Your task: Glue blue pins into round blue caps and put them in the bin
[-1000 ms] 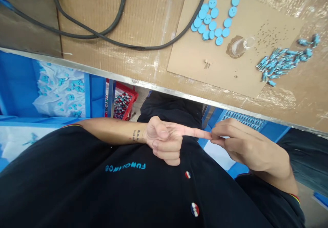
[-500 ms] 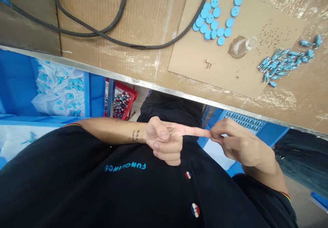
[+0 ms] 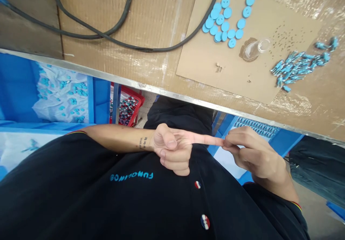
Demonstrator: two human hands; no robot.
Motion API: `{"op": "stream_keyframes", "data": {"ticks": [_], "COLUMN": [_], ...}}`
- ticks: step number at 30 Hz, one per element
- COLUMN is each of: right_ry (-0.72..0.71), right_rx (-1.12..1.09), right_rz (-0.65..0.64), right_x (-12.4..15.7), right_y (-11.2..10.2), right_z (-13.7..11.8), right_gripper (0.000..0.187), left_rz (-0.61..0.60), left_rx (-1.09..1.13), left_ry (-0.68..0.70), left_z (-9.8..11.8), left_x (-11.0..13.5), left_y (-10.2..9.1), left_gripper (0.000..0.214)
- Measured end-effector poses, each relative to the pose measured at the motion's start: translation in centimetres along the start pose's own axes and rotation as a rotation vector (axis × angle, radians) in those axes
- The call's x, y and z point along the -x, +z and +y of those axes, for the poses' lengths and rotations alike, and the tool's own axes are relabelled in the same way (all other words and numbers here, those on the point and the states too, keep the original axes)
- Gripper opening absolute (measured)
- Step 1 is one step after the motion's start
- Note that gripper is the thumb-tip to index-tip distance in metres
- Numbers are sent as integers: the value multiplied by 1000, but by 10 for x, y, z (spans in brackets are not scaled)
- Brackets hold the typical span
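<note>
Both hands are held in front of my black shirt, below the table edge. My left hand [image 3: 174,148] is curled into a loose fist with only the index finger stretched out to the right. My right hand [image 3: 250,152] has its fingers pressed together in a pinch on the tip of that left index finger. No object shows in either hand. On the table above lie several blue round buttons [image 3: 223,21], a small clear vial [image 3: 253,49] on its side, and a heap of small blue parts [image 3: 295,67].
A cardboard sheet [image 3: 229,67] covers the cardboard-topped table with a metal front edge [image 3: 113,78]. Black cables [image 3: 107,35] loop at the back left. Blue bins [image 3: 24,89] with blue pieces on white plastic and a red basket [image 3: 128,105] stand below left.
My right hand has shifted slightly along the left fingertip and its wrist has dropped a little. The left hand stays as it was.
</note>
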State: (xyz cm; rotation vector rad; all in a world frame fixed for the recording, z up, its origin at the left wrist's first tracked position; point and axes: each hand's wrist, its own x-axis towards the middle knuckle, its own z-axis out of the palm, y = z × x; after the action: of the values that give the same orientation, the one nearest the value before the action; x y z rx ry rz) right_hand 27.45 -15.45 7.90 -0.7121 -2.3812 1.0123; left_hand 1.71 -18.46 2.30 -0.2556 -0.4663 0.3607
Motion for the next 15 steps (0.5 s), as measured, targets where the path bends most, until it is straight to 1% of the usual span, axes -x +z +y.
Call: {"op": "stream_keyframes", "data": {"ticks": [3,8,10,13,15], "right_ry": [-47,-75,-74,-26,30], "right_rx": [34,33,1,-42,-41], "right_rz": [-66,-64,-38,84,123], "right_x": [-4,-10,-8,4,15], "right_y": [-2,-1,2,9,14], "right_z": [3,3,3,4,7], "right_gripper": [29,34,36,37,37], "left_rz": [-5,12,19,26,26], "left_rx": [-8,-24,-24,-5,5], "left_ry": [1,-5,6,23,28], "left_z": [0,1,0,-1,-1], "left_x": [-1,-2,-2,-3,-4], "left_y": [0,2,2,1,1], "left_gripper": [79,80,80,76,74]}}
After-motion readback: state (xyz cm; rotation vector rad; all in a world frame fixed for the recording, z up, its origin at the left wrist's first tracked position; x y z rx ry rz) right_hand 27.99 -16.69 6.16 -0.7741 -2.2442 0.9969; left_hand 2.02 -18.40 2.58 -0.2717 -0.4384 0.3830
